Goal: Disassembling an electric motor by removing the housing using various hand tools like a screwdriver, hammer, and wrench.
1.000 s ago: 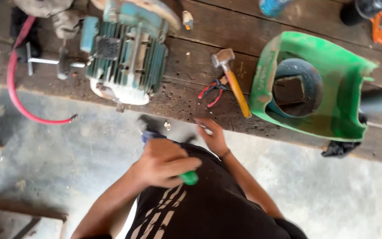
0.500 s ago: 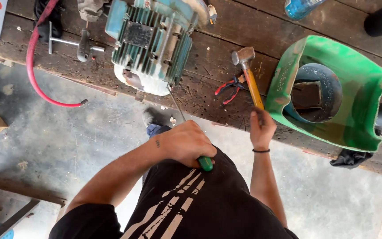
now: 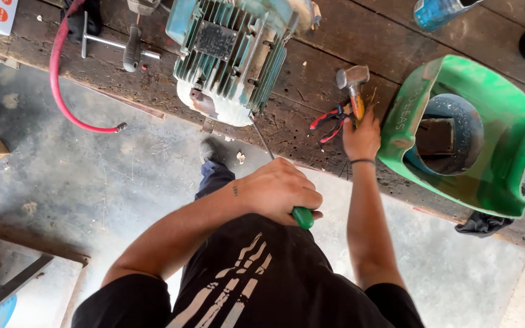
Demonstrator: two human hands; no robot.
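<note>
The dark, worn wooden tabletop (image 3: 311, 91) runs across the upper part of the view, above a grey concrete floor (image 3: 92, 182). On it stands a ribbed teal-green metal electric motor (image 3: 229, 58), the landmark here. Well to the right of the motor sits a bright green plastic housing (image 3: 499, 133) with a round dark blue part (image 3: 451, 136) inside it. To the left of the motor a red rubber hose (image 3: 59, 79) curves off the tabletop edge, and beside the hose lies a steel T-handled tool (image 3: 126, 45).

Below the motor, the left hand (image 3: 281, 191) is closed in a full fist around the green handle of a long-shafted screwdriver (image 3: 302, 217); its thin steel shaft runs up to the lower right end of the motor. To the right of the motor, between it and the green housing, the right hand (image 3: 361, 136) is wrapped round the yellow wooden handle of a steel-headed hammer (image 3: 352, 82), whose head lies on the tabletop. Just left of that hand, red-handled pliers (image 3: 329, 118) lie on the tabletop.
</note>
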